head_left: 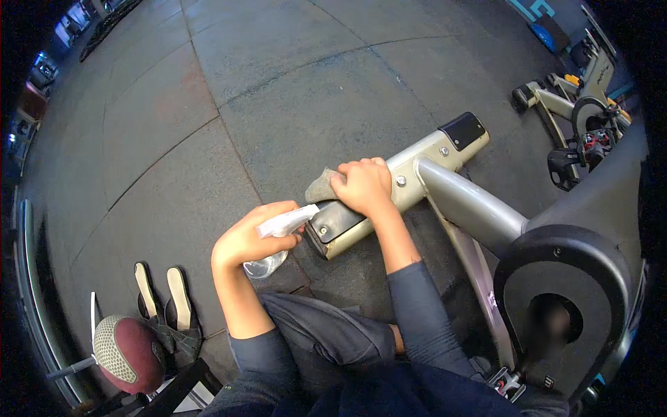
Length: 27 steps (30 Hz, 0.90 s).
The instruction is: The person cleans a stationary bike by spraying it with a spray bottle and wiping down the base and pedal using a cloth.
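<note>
The left hand (249, 235) grips a clear spray bottle (265, 264) with a white nozzle, beside the black end cap of the bike's smooth metallic foot bar (417, 167). The right hand (365, 186) presses a crumpled gray cloth (321, 186) on the bar, above the dark rubber floor (278, 132).

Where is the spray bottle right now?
In the head view, the spray bottle is in the left hand, nozzle beside the black end cap.
</note>
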### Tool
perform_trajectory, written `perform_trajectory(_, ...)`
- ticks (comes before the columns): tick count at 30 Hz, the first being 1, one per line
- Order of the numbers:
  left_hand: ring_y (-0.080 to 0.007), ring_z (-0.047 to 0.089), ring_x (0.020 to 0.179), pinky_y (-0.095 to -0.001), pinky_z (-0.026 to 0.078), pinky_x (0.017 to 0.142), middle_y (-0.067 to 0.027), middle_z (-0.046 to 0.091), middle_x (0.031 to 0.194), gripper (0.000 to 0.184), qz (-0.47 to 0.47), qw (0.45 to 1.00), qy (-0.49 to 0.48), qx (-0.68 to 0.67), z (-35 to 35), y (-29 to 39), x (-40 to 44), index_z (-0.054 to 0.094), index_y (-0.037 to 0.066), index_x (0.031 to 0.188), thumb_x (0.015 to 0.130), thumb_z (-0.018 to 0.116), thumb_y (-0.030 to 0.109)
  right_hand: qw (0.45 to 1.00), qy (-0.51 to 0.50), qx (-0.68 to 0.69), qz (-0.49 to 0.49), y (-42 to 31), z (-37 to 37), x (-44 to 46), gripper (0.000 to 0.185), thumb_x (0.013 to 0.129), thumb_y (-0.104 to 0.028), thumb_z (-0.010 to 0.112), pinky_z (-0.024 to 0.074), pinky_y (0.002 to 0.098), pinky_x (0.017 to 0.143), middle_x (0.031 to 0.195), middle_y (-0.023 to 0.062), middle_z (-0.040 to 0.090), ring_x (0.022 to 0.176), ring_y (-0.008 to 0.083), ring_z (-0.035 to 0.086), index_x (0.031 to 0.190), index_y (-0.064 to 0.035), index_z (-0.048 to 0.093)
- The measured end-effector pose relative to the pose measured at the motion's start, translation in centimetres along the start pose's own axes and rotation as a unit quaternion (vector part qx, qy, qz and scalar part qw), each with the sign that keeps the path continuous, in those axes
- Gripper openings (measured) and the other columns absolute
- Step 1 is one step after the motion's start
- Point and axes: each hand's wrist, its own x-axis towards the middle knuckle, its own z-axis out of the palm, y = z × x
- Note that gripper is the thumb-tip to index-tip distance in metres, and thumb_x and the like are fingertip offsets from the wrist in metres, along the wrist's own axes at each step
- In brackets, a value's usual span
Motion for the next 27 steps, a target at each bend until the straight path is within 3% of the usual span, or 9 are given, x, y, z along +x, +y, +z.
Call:
perform_trajectory(2,-0.0139,0.061,0.083,-0.0305,0.050,0.075,-0.0062,0.065,0.090,0.027,-0.008,1.000,-0.023,0.020,-0.1,-0.4,0.0,0.062,0.004,0.102,0.075,0.068,0.007,0.983,0.168,0.047,-0.059,-0.1,1.2,-2.0,0.031,0.085,-0.033,0.056,0.0411,0.0429,0.097,0.100,0.0111,0.073,0.104,0.0280,0.064,0.089,-0.0084,0.075)
perform_trajectory(3,-0.0139,0.061,0.083,-0.0305,0.050,0.075,-0.0062,0.065,0.090,0.027,-0.006,1.000,-0.022,0.019,-0.1,-0.4,0.1,0.062,0.004,0.102,0.075,0.068,0.007,0.982,0.165,0.065,-0.063,-0.4,1.4,-3.2,0.029,0.084,-0.026,0.058,0.0365,0.0459,0.104,0.116,0.0115,0.067,0.121,0.0288,0.054,0.101,-0.0067,0.071)
perform_trajectory(5,-0.0155,0.061,0.083,-0.0311,0.050,0.075,-0.0066,0.065,0.089,0.027,-0.004,0.999,-0.020,0.047,-0.1,-0.4,0.1,0.062,0.003,0.102,0.075,0.068,0.007,0.968,0.237,0.054,-0.066,-1.3,2.8,-5.9,0.044,0.087,-0.027,0.056,0.0293,0.0490,0.112,0.138,0.0148,0.053,0.135,0.0322,0.042,0.125,-0.0066,0.061)
perform_trajectory(6,-0.0155,0.061,0.083,-0.0311,0.050,0.075,-0.0066,0.065,0.089,0.027,-0.002,0.999,-0.020,0.047,0.0,-0.3,0.1,0.062,0.003,0.102,0.075,0.068,0.007,0.970,0.231,0.057,-0.056,-1.7,3.2,-7.5,0.050,0.088,-0.027,0.055,0.0259,0.0496,0.114,0.145,0.0154,0.046,0.139,0.0339,0.037,0.133,-0.0075,0.054)
perform_trajectory(8,-0.0245,0.063,0.081,-0.0357,0.049,0.072,-0.0119,0.064,0.087,0.024,0.011,0.997,-0.012,0.070,0.1,-0.2,0.1,0.062,0.001,0.096,0.076,0.068,0.011,0.978,0.201,0.055,-0.031,-2.6,4.0,-10.8,0.060,0.092,-0.028,0.053,0.0224,0.0517,0.117,0.157,0.0166,0.031,0.144,0.0375,0.029,0.148,-0.0088,0.040)
perform_trajectory(15,-0.0235,0.063,0.082,-0.0350,0.049,0.072,-0.0116,0.065,0.088,0.025,0.005,0.998,-0.012,0.055,0.2,0.5,-0.3,0.061,0.000,0.097,0.076,0.068,0.012,0.982,0.178,0.050,-0.032,-1.2,3.6,-12.1,0.060,0.095,-0.033,0.053,0.0254,0.0522,0.116,0.158,0.0158,0.029,0.145,0.0365,0.028,0.149,-0.0108,0.040)
perform_trajectory(19,-0.0228,0.063,0.083,-0.0343,0.049,0.073,-0.0112,0.065,0.088,0.025,0.001,0.999,-0.015,0.033,0.1,0.3,-0.3,0.061,0.000,0.098,0.077,0.068,0.012,0.969,0.239,0.029,-0.052,0.4,2.8,-7.5,0.052,0.093,-0.034,0.054,0.0264,0.0506,0.115,0.150,0.0183,0.041,0.140,0.0368,0.036,0.139,-0.0089,0.052)
perform_trajectory(22,-0.0224,0.062,0.083,-0.0341,0.049,0.074,-0.0110,0.064,0.088,0.025,-0.004,1.000,-0.014,0.019,0.0,0.2,-0.2,0.061,0.001,0.098,0.076,0.068,0.012,0.973,0.223,0.031,-0.052,1.2,2.5,-4.2,0.047,0.091,-0.034,0.054,0.0258,0.0505,0.115,0.143,0.0196,0.050,0.137,0.0365,0.041,0.129,-0.0072,0.060)
perform_trajectory(27,-0.0220,0.062,0.082,-0.0341,0.049,0.074,-0.0106,0.064,0.087,0.024,0.007,1.000,-0.008,0.013,0.0,-0.2,-0.2,0.061,0.001,0.097,0.076,0.069,0.011,0.981,0.190,0.009,-0.031,0.9,2.3,-4.1,0.046,0.092,-0.035,0.054,0.0242,0.0521,0.115,0.141,0.0196,0.052,0.136,0.0370,0.041,0.128,-0.0069,0.062)
